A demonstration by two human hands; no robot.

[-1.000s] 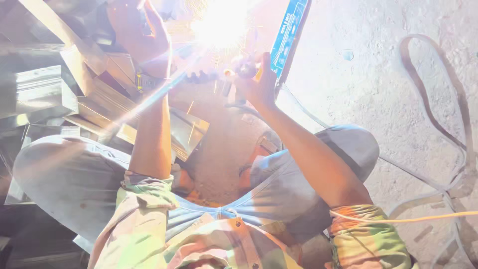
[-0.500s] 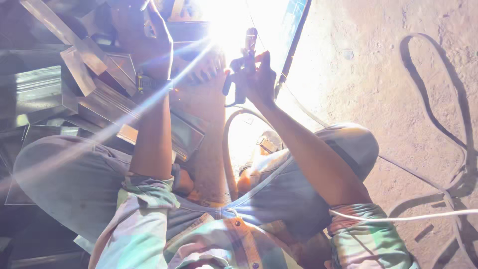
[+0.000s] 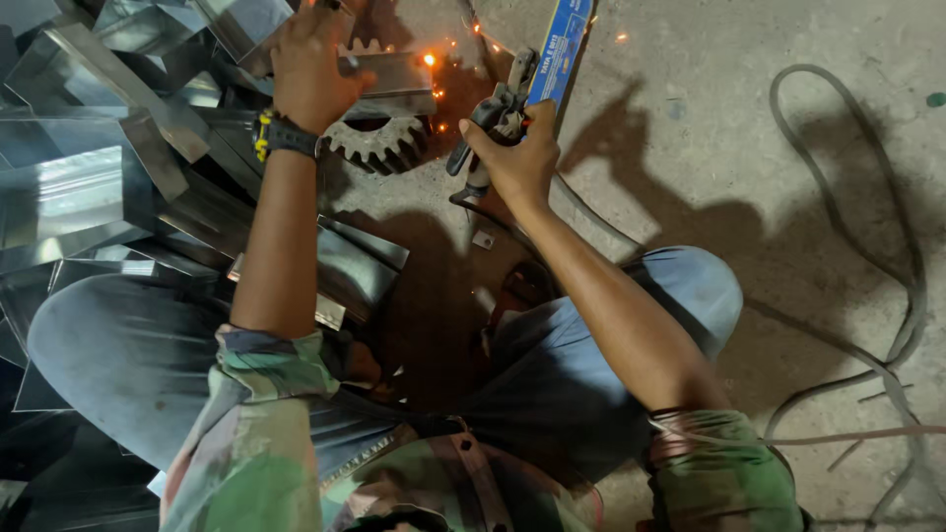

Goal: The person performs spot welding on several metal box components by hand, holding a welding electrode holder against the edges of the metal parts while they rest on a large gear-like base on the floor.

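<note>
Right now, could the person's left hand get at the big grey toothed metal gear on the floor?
Probably yes. The left hand rests on a shiny sheet-metal piece right above the grey toothed metal gear, and nothing lies between them. Orange sparks glow close by, though.

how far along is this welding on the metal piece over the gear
Done: cannot tell; no finished seam shows. In hand: the left hand presses a metal piece above the gear; the right hand grips the electrode holder, sparks glowing at the joint. Left: many metal sections lie stacked.
</note>
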